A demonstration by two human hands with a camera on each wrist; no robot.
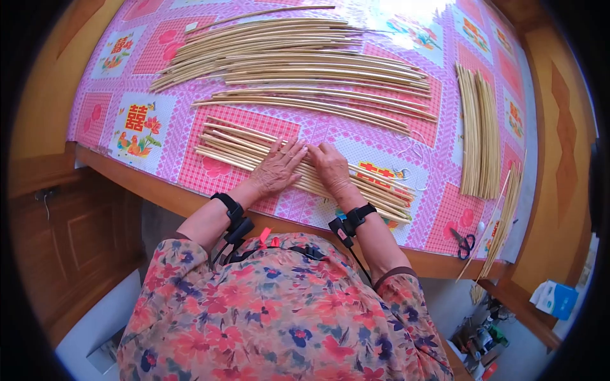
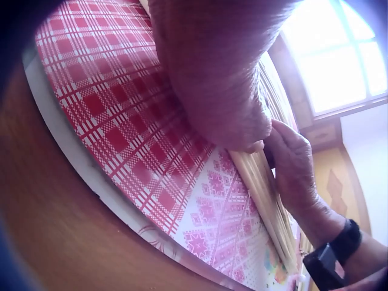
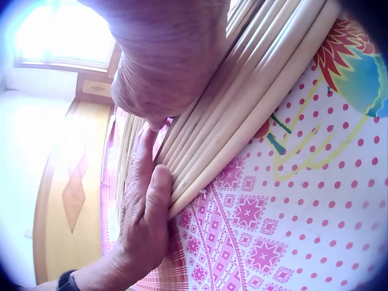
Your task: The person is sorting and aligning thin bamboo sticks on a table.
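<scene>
A flat row of pale thin sticks (image 1: 375,193) lies near the table's front edge. My left hand (image 1: 279,166) rests across the middle of it with fingers extended. In the right wrist view, the left thumb (image 3: 159,188) lies along the sticks (image 3: 242,109). Close beside it, my right hand (image 1: 330,168) is over the same row with bent fingers, its fingertips meeting the left ones. In the left wrist view the right hand (image 2: 294,160) reaches to the far side of the sticks (image 2: 264,194). Its fingertips are hidden, so I cannot tell what they pinch.
More sticks (image 1: 286,47) are spread across the back of the patterned tablecloth (image 1: 165,136). Two bundles (image 1: 478,136) stand at the right, with thinner stalks (image 1: 505,216) overhanging the front edge. Scissors (image 1: 462,242) lie near that corner. White string (image 1: 416,149) lies beyond the row.
</scene>
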